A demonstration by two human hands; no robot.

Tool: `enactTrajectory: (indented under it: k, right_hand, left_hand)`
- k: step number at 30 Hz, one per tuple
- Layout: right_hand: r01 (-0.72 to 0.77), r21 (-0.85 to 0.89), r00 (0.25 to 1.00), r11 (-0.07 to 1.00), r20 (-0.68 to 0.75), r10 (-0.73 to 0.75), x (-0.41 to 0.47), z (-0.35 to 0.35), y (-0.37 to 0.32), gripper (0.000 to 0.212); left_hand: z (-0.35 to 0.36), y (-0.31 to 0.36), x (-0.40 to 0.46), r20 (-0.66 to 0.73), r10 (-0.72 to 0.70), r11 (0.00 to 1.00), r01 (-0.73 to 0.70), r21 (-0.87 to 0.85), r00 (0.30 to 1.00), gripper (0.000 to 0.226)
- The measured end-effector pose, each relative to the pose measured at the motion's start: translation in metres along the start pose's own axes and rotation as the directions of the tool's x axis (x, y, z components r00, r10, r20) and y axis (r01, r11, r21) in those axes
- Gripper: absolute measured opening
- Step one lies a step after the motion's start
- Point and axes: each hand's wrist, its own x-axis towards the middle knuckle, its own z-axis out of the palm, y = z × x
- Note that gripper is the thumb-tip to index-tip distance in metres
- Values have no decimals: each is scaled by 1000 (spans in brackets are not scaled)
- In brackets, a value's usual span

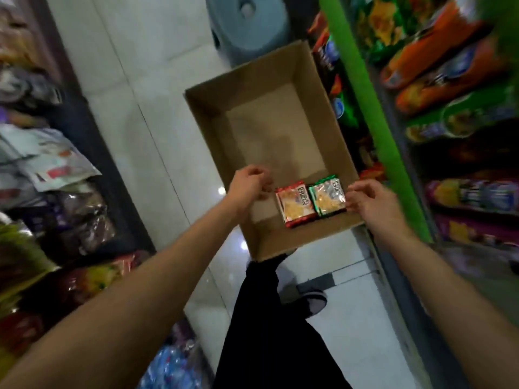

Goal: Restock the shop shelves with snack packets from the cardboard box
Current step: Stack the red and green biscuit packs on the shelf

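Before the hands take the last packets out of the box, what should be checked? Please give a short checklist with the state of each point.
1. Packets left in the box: ok, two, a red packet and a green packet, side by side at the near end.
2. Left hand free: ok, fingers curled, nothing held.
3. Right hand free: ok, its fingertips are at the green packet's edge; whether they touch, cannot tell.
4. Packets intact: cannot tell, picture is blurred.
5. Free space on the shelf: cannot tell, visible rows look full.
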Motion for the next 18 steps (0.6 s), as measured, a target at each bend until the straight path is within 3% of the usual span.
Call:
enactTrajectory:
  k: [8,14,18]
  right_hand:
    - [-173,-151,983,973,31,179,136,62,132,21]
    - [-347,-188,936,919,-7,352,215,101,197,10]
    - [-508,-14,861,861,-29,507,236,110,223,40]
  left_hand:
    - [47,-128,173,72,-144,968,125,216,987,13]
    - [92,-169,269,100,-60,895,9,445,993,12]
    - [123,-180,304,145,-18,817,-69,573,989,18]
